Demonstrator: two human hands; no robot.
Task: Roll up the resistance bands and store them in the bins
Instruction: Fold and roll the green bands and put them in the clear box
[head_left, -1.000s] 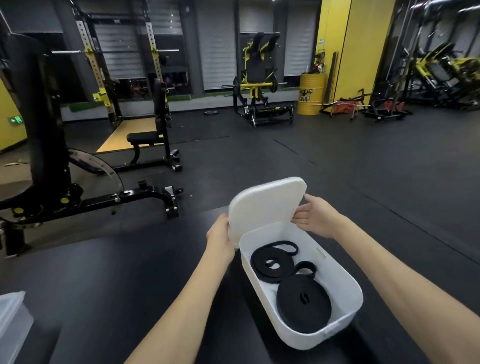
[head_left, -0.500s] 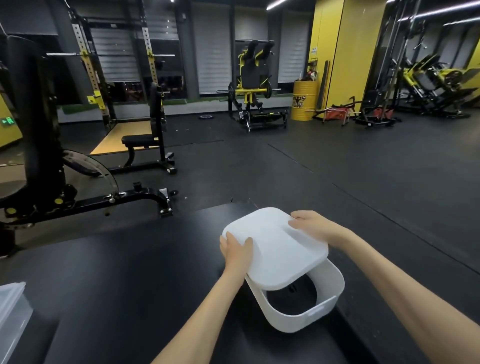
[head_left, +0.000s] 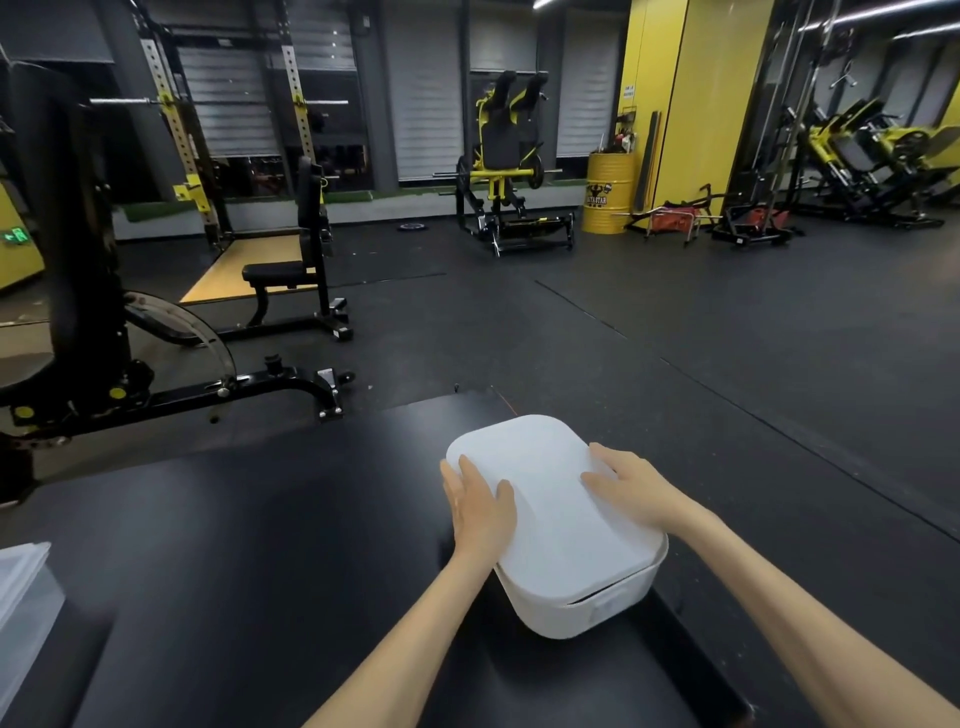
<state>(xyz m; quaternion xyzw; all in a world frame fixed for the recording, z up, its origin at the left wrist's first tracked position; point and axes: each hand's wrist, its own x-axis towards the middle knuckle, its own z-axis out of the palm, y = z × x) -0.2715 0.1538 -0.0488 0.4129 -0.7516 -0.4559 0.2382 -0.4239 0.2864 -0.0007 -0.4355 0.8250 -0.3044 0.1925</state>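
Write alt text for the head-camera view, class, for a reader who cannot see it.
Two bare hands, left hand and right hand, press flat on the lid of a white bin on a black mat, in a gym with benches and racks behind.

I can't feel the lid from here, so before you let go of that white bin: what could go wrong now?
1. A dark gap shows under the lid at the near corner of the white bin, so it may not be fully seated and could pop up.
2. The left hand and right hand press on top; fingers curled over the edge could get pinched.
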